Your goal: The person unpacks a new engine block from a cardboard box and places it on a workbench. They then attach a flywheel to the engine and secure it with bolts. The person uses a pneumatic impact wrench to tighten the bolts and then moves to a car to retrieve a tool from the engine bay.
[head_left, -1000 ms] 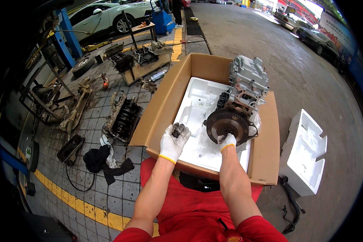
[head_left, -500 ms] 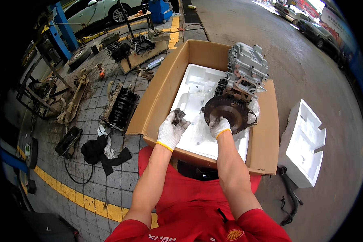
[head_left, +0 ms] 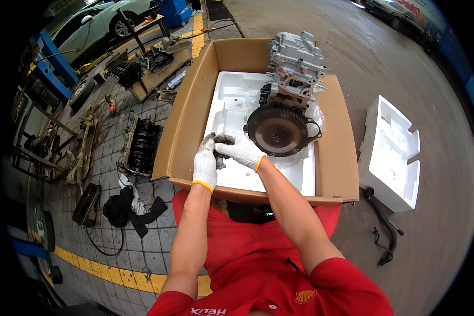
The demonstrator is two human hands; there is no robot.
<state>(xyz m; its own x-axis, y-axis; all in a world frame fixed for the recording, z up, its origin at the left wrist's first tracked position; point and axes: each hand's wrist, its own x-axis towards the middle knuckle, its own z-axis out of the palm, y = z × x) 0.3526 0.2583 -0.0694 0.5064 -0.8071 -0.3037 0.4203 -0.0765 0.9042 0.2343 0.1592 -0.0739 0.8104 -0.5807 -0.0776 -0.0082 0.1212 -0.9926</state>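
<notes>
An engine with a grey metal top stands in an open cardboard box, its round dark flywheel facing me. In front of the flywheel's left side, my two gloved hands meet over the white foam tray. My left hand is half closed, palm inward, around something I cannot make out. The fingers of my right hand are pinched together at the left hand's fingers, and what they hold is hidden. Both gloves are white with dark, stained fingers.
A white foam piece and a black hose lie on the floor at the right. To the left are a crankcase with black crankshaft, dark cloths and an oil pan. Clear plastic wrap sits beside the engine.
My right hand has left the flywheel's face and moved left to my left hand. The left hand has turned inward and its fingers have closed up. The view has shifted.
</notes>
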